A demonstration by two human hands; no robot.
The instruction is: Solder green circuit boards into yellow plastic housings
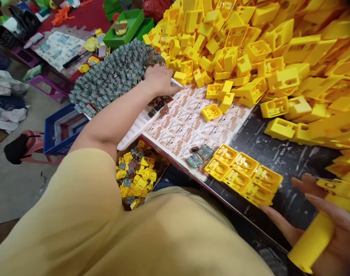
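My left hand (159,78) reaches over a white tray (131,132), beside dark wires and a heap of grey circuit-board parts (114,71). Its fingertips are mostly hidden, so whether it grips anything is unclear. In my right hand (336,234), at the lower right, rests a yellow pistol-shaped object (314,239) with a ribbed top. The thumb stretches towards a block of several yellow plastic housings (244,172), lying open side up with small metal parts inside. Left of them lies a grey-green circuit board (199,156) with wires.
A large pile of yellow housings (238,50) covers the table's far right. Below the front edge, a box holds yellow and grey pieces (137,172). A blue basket (53,134) and purple stool (51,84) stand left. Green trays (129,28) lie behind.
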